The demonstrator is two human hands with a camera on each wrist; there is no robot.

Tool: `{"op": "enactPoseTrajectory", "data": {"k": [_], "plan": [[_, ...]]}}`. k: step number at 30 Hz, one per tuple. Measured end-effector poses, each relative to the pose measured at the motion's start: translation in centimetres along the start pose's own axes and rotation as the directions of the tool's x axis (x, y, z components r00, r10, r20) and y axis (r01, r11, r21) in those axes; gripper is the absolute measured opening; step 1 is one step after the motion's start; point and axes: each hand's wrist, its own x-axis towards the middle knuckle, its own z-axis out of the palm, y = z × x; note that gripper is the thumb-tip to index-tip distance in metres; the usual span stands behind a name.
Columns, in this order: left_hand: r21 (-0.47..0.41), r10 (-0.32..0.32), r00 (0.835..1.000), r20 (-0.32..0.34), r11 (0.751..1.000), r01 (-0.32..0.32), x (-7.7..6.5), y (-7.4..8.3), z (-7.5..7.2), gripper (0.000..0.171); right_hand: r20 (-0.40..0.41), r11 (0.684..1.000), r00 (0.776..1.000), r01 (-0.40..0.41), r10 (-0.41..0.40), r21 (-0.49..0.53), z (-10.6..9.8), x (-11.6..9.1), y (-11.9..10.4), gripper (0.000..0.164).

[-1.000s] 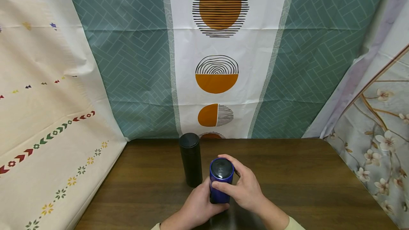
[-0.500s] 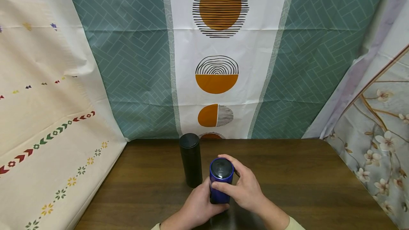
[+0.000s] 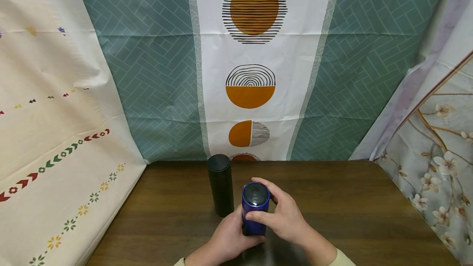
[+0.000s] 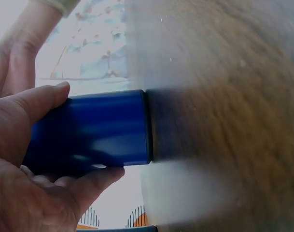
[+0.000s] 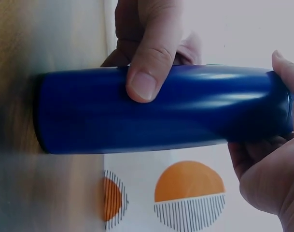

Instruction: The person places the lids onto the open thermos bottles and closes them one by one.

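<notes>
A blue cylindrical bottle (image 3: 255, 220) with a glossy dark top stands upright near the table's front. My left hand (image 3: 230, 235) grips it lower down from the left, thumb across the near side, as the right wrist view shows. Around the upper end curl the thumb and fingers of my right hand (image 3: 282, 214). In the left wrist view the black base rim of the bottle (image 4: 108, 128) sits right at the tabletop. A matte black cylindrical bottle (image 3: 221, 186) with a flat lid stands just behind and to the left of my left hand.
The brown wooden table (image 3: 332, 200) reaches back to a green-and-white hanging cloth (image 3: 155, 73). Cream patterned fabric (image 3: 55, 143) borders the left side, and a flowered curtain (image 3: 436, 155) the right.
Almost nothing differs. Both hands keep their hold on the blue bottle, with only a very slight shift of the right hand and forearm; the black bottle stays put.
</notes>
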Motion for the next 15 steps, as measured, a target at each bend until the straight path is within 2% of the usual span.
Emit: {"op": "enactPoseTrajectory", "data": {"k": [8,12,15], "plan": [[-0.028,-0.009,1.000,0.014,1.000,0.009,0.03,0.00,-0.20,0.076,0.055,0.998,0.997,0.051,-0.052,0.030,-0.37,0.11,0.41,0.077],[-0.016,-0.006,1.000,0.017,1.000,0.006,0.09,-0.13,-0.19,0.075,0.095,0.995,0.992,0.077,-0.083,0.063,-0.58,0.15,0.49,0.078],[-0.002,-0.012,1.000,0.018,1.000,0.012,0.13,-0.20,-0.17,0.075,0.132,0.994,0.988,0.066,-0.077,0.087,-0.85,0.23,0.42,0.080]]}}
